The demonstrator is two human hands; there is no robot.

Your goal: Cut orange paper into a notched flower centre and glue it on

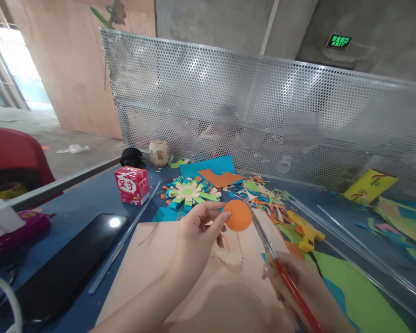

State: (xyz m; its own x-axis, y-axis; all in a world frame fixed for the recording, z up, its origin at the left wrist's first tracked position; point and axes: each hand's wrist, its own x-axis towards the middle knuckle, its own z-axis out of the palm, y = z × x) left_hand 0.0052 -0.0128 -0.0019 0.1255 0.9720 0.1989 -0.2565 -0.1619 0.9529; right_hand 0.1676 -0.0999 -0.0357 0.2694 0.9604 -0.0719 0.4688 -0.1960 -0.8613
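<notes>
Between thumb and fingers, my left hand [203,226] pinches an orange paper circle [239,216] by its left edge. My right hand [294,282] is wrapped around the red handles of a pair of scissors [268,245]. The scissor blades point up and away, close to the circle's right edge; whether they touch it I cannot tell. Below both hands lies a large peach paper sheet [152,259] with curled paper trimmings [230,259] on it. Beyond my left hand rests a layered paper flower [187,190] with blue, green, cream and orange fringes.
A red-and-white carton [131,185], a black phone [69,263] and a purple glue gun [31,226] are on the left. Paper scraps [263,194], a yellow glue gun [307,231] and clear sticks [364,240] lie right. A perforated metal screen [263,101] borders the table's back.
</notes>
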